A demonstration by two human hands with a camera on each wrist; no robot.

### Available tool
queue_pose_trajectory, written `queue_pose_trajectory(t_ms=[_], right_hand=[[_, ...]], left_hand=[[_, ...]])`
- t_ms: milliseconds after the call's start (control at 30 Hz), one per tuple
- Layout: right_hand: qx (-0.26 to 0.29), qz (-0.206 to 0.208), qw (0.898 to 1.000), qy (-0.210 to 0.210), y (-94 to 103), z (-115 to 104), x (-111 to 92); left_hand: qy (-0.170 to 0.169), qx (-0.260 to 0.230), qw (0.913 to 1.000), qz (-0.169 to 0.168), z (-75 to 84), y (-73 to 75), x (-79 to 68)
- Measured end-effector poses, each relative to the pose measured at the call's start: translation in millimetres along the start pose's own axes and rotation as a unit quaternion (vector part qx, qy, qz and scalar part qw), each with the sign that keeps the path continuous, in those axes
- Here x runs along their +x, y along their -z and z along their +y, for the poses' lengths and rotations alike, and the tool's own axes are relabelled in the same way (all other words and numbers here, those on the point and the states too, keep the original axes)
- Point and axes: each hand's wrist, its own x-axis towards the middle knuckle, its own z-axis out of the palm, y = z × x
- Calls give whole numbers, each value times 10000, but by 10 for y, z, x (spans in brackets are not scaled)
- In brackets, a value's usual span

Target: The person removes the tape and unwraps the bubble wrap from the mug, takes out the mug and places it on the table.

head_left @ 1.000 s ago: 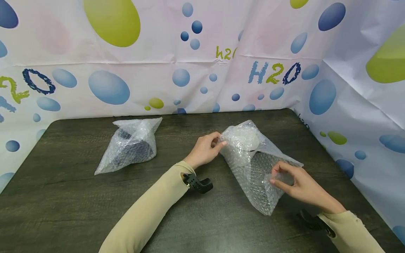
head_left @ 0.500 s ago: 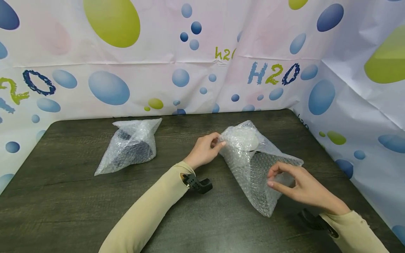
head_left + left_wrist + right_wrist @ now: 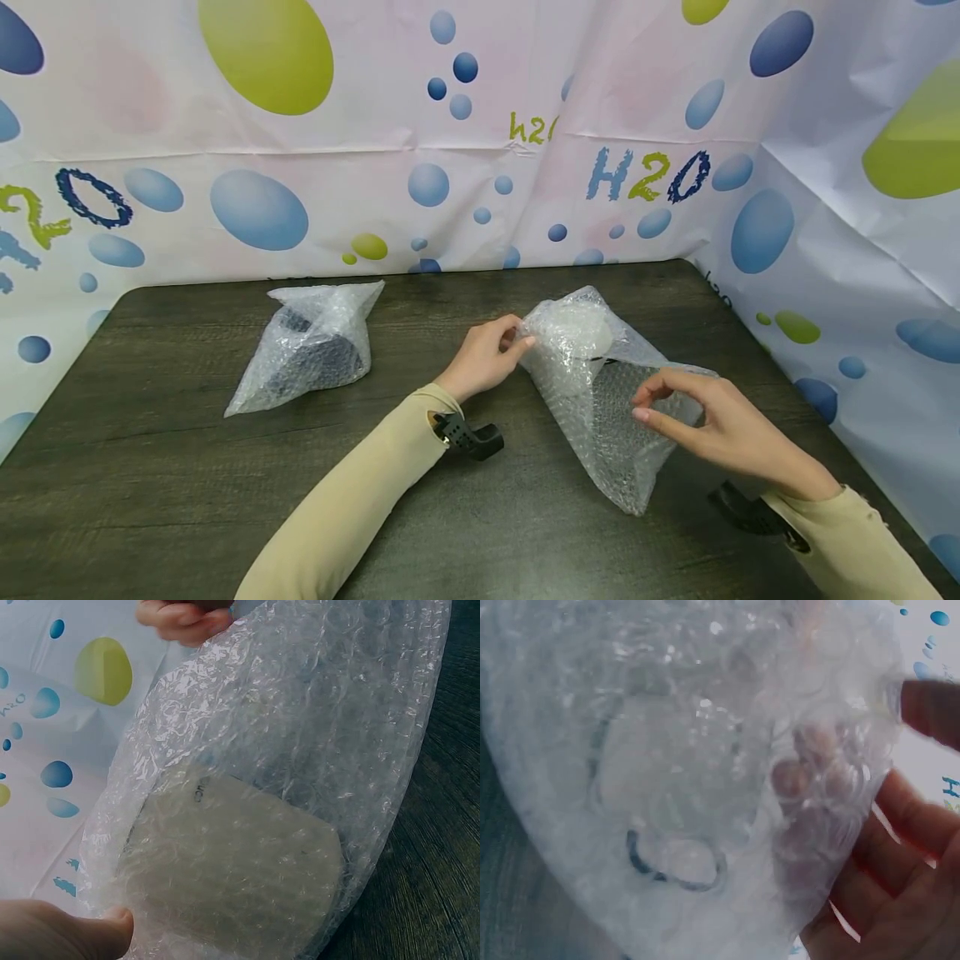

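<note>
A clear bubble wrap bag [image 3: 562,367] lies slanted on the right side of the table. Inside its far end is a pale, flat item [image 3: 232,862] with rounded corners and small dark lettering. A dark loop [image 3: 697,885] shows blurred through the plastic in the right wrist view. My left hand [image 3: 483,354] pinches the bag's far left edge, its thumb [image 3: 109,930] lying on the plastic. With thumb and fingers, my right hand [image 3: 705,421] holds the near right edge of the bag's mouth; some of its fingers show through the bubbles in the right wrist view.
Another bubble wrap bag [image 3: 307,346] with something dark inside lies at the back left of the dark wooden table [image 3: 150,467]. A white sheet [image 3: 360,200] printed with blue and green bubbles hangs behind the table and along its right side.
My right hand has shifted slightly up, and the bag's near right edge has risen with it. The left hand stays at the far left edge.
</note>
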Motion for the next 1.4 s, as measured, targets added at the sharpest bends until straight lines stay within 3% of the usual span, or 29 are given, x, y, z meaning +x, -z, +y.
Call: queue_pose_trajectory(t_ms=[167, 1400], right_hand=[[-57, 287, 9996, 55, 31, 9, 87], [-186, 420, 9984, -331, 185, 155, 396]], left_hand=[[-9, 3, 10000, 19, -4, -2, -1], [-105, 79, 9999, 95, -10, -14, -1]])
